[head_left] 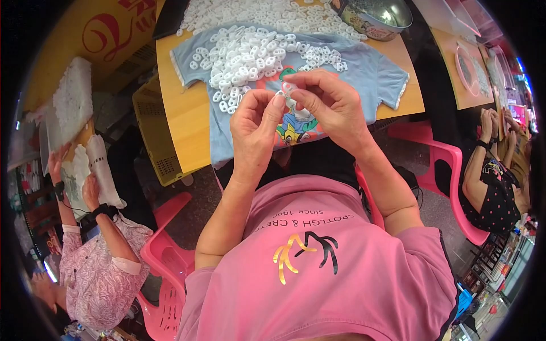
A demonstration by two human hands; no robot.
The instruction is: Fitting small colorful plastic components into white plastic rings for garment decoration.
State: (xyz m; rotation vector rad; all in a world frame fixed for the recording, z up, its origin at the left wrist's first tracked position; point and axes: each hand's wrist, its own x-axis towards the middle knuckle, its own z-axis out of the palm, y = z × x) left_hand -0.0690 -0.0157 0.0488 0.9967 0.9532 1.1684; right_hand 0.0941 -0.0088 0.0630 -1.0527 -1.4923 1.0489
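My left hand (254, 125) and my right hand (335, 108) meet above a light blue T-shirt (364, 65) with a cartoon print. Thumb and forefinger of each are pinched together. Between the fingertips shows a small white plastic piece (287, 88); the fingers cover much of it, and I cannot tell whether it is one piece or two joined. Just beyond my hands, a heap of white oval plastic pieces with two holes (250, 54) lies on the shirt. A smaller cluster of white pieces (324, 57) sits to the right of that heap.
Under the shirt is a wooden table (177, 122), with more white pieces (244, 12) spread at its far side. A round metal tin (378, 20) stands far right. Pink chairs (449, 165) flank me. A yellow crate (156, 136) is left; other people work at both sides.
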